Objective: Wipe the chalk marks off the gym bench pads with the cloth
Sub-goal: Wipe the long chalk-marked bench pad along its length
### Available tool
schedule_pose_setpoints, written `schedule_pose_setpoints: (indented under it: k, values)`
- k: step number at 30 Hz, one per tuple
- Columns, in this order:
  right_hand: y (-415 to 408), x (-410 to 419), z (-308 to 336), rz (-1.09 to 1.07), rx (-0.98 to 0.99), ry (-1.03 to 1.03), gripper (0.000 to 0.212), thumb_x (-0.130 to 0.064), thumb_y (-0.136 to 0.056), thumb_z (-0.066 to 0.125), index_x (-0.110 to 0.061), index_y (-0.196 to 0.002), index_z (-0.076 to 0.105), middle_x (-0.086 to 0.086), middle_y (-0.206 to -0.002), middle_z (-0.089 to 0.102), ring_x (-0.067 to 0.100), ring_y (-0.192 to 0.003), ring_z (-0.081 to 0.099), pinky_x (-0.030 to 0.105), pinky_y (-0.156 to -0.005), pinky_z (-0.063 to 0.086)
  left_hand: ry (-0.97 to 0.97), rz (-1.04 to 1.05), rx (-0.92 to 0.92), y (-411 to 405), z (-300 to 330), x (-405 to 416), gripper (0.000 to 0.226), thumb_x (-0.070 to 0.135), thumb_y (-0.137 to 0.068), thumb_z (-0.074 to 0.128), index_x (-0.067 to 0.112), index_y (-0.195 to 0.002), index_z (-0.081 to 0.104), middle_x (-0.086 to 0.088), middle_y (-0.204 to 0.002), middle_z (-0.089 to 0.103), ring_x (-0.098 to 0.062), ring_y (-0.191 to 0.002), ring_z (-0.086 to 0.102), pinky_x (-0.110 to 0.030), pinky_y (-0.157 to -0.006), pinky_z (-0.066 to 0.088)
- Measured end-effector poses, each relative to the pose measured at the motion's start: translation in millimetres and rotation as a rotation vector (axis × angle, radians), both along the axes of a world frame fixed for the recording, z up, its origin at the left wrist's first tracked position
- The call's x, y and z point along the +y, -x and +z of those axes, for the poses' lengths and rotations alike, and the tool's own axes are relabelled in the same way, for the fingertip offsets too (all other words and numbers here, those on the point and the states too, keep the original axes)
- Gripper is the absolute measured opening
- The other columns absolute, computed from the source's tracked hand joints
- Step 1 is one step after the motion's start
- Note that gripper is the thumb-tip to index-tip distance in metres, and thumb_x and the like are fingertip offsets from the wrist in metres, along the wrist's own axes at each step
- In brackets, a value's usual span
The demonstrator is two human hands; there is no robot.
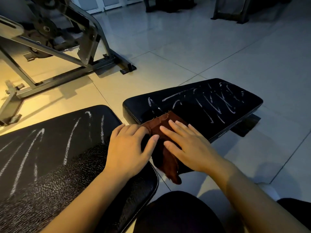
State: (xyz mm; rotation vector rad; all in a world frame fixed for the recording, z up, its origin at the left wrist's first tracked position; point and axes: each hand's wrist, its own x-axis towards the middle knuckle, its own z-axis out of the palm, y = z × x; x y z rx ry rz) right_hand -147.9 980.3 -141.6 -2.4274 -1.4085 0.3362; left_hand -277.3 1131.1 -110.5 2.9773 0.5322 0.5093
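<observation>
Two black bench pads carry white chalk streaks: a large pad [55, 157] at the lower left and a smaller pad [202, 105] at the centre right. A reddish-brown cloth [161, 126] lies across the near end of the smaller pad, and its lower end [171, 169] hangs over the gap between the pads. My left hand [129, 148] rests at the cloth's left edge with its fingers curled onto the cloth. My right hand [185, 145] lies flat on the cloth with its fingers spread. Chalk marks [217, 101] cover the far part of the smaller pad.
A grey steel machine frame [55, 52] with a weight plate stands on the tiled floor at the upper left. More dark equipment [232, 10] stands at the far top. My dark-clothed knee [176, 214] is at the bottom centre. Pale floor tiles [185, 47] surround the bench.
</observation>
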Motion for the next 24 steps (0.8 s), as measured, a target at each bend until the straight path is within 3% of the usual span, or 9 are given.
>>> schedule_pose_setpoints:
  k: [3,5,8,10,12,15,18,21,24]
  values:
    - [2.3,-5.8,-0.7,-0.09,-0.006,-0.071,0.058,-0.059,-0.096,0.009,-0.043,-0.15,0.023,-0.013,-0.16,0.018,0.003,-0.147,0.008,0.026,-0.118,0.001,-0.081,0.081,0.005,1.2,1.5,-1.2,0.046,0.057,-0.09,0.041,0.023,-0.074,0.067,0.008,-0.088,0.064,-0.018,-0.09,0.061,-0.036,-0.098,0.03]
    - [3.4,-5.5,5.3,-0.14,0.097,-0.119,0.044,-0.043,-0.105,0.026,-0.036,-0.148,0.034,-0.011,-0.158,0.027,0.005,-0.147,0.014,0.028,-0.119,0.006,-0.081,0.078,-0.042,2.9,3.0,-1.0,0.025,0.04,-0.081,0.052,0.022,-0.091,0.065,0.005,-0.095,0.063,-0.023,-0.096,0.06,-0.036,-0.094,0.03]
    - [5.0,-1.7,20.0,-0.269,0.362,-0.258,0.038,-0.034,-0.105,0.036,-0.024,-0.138,0.051,-0.006,-0.142,0.051,0.013,-0.138,0.037,0.034,-0.119,0.022,-0.039,-0.108,-0.08,5.3,3.8,-1.4,0.042,0.024,-0.076,0.055,0.022,-0.117,0.062,0.004,-0.117,0.061,-0.021,-0.113,0.054,-0.036,-0.098,0.031]
    - [7.7,-1.1,29.5,-0.352,0.501,-0.407,0.033,-0.034,-0.104,0.04,-0.021,-0.124,0.062,-0.009,-0.115,0.064,0.008,-0.111,0.057,0.025,-0.098,0.044,-0.08,-0.212,-0.048,4.7,4.1,-2.0,0.037,0.025,-0.08,0.048,0.025,-0.112,0.067,0.009,-0.113,0.066,-0.017,-0.114,0.057,-0.038,-0.103,0.027]
    - [10.4,-1.6,34.8,-0.383,0.501,-0.484,0.029,-0.031,-0.103,0.042,-0.02,-0.115,0.065,-0.011,-0.102,0.063,-0.003,-0.091,0.056,0.012,-0.079,0.043,-0.087,-0.192,0.022,3.2,4.8,-0.2,0.033,0.033,-0.083,0.044,0.027,-0.102,0.069,0.011,-0.101,0.068,-0.017,-0.105,0.061,-0.04,-0.105,0.024]
    - [14.4,-2.4,35.6,-0.443,0.375,-0.528,0.027,-0.031,-0.103,0.043,-0.02,-0.113,0.065,-0.011,-0.103,0.053,0.001,-0.093,0.053,0.008,-0.073,0.035,0.022,-0.125,0.141,2.3,5.9,4.3,0.033,0.04,-0.089,0.054,0.031,-0.121,0.06,0.008,-0.114,0.06,-0.021,-0.111,0.055,-0.04,-0.102,0.024]
    - [20.0,-3.9,39.2,-0.475,0.247,-0.514,0.029,-0.031,-0.103,0.042,-0.018,-0.114,0.064,-0.005,-0.108,0.052,0.011,-0.102,0.053,0.016,-0.078,0.039,-0.01,-0.163,0.113,-5.2,9.3,6.6,0.024,0.028,-0.09,0.062,0.032,-0.114,0.066,0.007,-0.112,0.061,-0.024,-0.104,0.058,-0.04,-0.091,0.035]
    - [27.1,-2.1,56.4,-0.436,0.379,-0.607,0.027,-0.03,-0.104,0.037,-0.025,-0.111,0.063,-0.007,-0.1,0.062,0.003,-0.088,0.059,0.012,-0.071,0.043,-0.165,-0.177,0.121,-7.6,24.1,18.5,0.025,0.011,-0.08,0.065,0.029,-0.096,0.072,0.006,-0.087,0.065,-0.025,-0.086,0.064,-0.037,-0.086,0.041]
    - [40.9,9.8,72.7,-0.383,0.507,-0.615,0.029,-0.034,-0.105,0.034,-0.031,-0.12,0.059,0.003,-0.1,0.068,0.015,-0.086,0.064,0.033,-0.074,0.054,-0.274,-0.191,0.117,10.0,38.2,42.4,0.025,0.011,-0.074,0.063,0.031,-0.086,0.073,0.008,-0.085,0.066,-0.024,-0.087,0.065,-0.043,-0.089,0.044]
